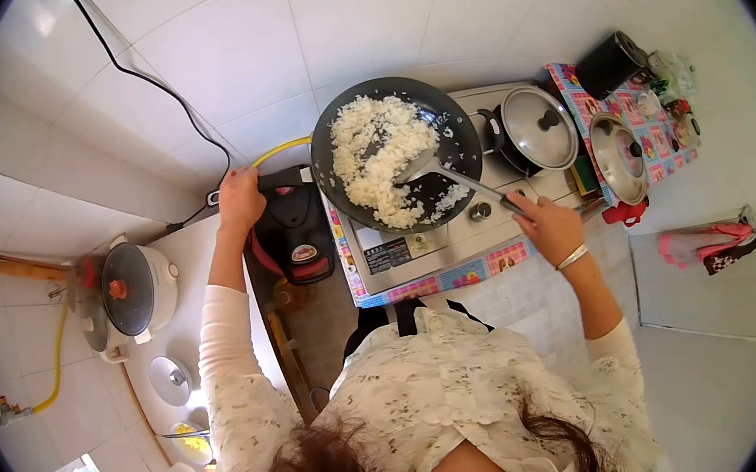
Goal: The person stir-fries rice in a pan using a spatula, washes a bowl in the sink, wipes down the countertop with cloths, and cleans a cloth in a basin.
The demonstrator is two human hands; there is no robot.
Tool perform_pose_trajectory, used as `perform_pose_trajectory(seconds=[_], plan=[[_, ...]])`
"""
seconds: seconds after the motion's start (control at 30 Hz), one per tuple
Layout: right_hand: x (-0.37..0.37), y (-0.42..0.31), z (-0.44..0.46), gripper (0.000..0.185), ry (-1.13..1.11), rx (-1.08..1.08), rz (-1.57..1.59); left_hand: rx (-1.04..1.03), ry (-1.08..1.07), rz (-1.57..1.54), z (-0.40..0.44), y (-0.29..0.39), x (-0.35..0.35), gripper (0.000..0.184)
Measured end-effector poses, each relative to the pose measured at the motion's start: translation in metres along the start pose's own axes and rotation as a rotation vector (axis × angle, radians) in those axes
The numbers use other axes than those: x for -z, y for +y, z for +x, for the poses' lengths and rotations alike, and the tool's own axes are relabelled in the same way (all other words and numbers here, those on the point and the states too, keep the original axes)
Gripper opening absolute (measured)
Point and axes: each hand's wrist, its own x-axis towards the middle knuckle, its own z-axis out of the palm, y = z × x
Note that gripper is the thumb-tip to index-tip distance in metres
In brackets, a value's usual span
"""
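A dark wok (469,139) sits tilted over the gas stove (454,256), with white rice (365,159) spread across its left and middle parts. My left hand (240,198) is closed round the wok's long handle (284,178) at the left. In my right hand (550,227) is the grey handle of a spatula (459,177). The spatula's blade lies in the wok among the rice, and part of it seems covered by grains.
Right of the wok stands a lidded pot (539,130). Another metal lid (619,158) and a black canister (604,67) are farther right. A black and red appliance (295,235) lies below the wok handle. A white cooker (139,289) stands on the left counter.
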Motion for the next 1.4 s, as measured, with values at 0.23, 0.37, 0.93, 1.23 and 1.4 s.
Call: perform_pose_trajectory(seconds=[0.23, 0.37, 0.93, 1.23, 1.4], plan=[[-0.045, 0.011, -0.024, 0.050, 0.008, -0.064, 0.427, -0.046, -0.130, 0.124, 0.000, -0.005, 0.005, 0.045], [-0.042, 0.019, -0.033, 0.049, -0.202, -0.111, 0.715, 0.020, -0.119, 0.079, -0.006, 0.000, 0.015, 0.062], [-0.218, 0.010, -0.083, 0.020, -0.899, 0.527, 0.819, 1.171, 0.076, -0.644, -0.341, 0.291, -0.060, 0.013], [-0.092, -0.200, -0.162, 0.033, -2.350, 0.851, 1.138, 1.864, -0.037, -0.382, -0.503, 0.424, 0.003, 0.056], [-0.150, -0.325, -0.233, 0.057, -1.854, 0.631, 1.077, 2.212, 0.352, -0.351, -0.607, 0.499, -0.019, 0.095]])
